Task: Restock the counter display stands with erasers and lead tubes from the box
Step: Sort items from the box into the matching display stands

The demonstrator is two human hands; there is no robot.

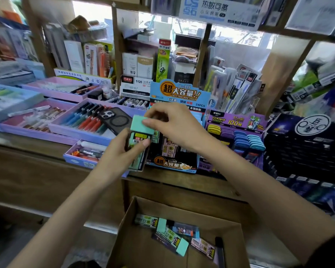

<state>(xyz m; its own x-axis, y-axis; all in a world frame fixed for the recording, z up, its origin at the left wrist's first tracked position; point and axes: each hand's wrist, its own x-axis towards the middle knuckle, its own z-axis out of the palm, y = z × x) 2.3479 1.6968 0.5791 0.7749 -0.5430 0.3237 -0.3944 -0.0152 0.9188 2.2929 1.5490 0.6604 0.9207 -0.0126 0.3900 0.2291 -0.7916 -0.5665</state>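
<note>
The right hand [174, 126] is pinching a mint-green lead tube [141, 123] between thumb and fingertips. It is holding it just above a stack of lead tubes [138, 144], at the stack's 12 o'clock and touching or almost touching it. The left hand [120, 153] is gripping that stack, fingers curled round it and thumb pressing on its printed face. Both hands are working in front of the blue display stand [179, 93], which is standing on the desk [37, 157] with packs showing in its lower tiers. At the blue stand's 3 o'clock, a purple display stand [238, 120] is holding rows of rounded yellow, purple and blue cases [240, 140]. At 6 o'clock of the hands, below the desk edge, an open cardboard box [132, 229] is holding several loose lead tubes [170, 236] lying flat. At 9 o'clock of the hands, a dark phone [116, 118] is lying on a lilac pen tray [66, 130].
</note>
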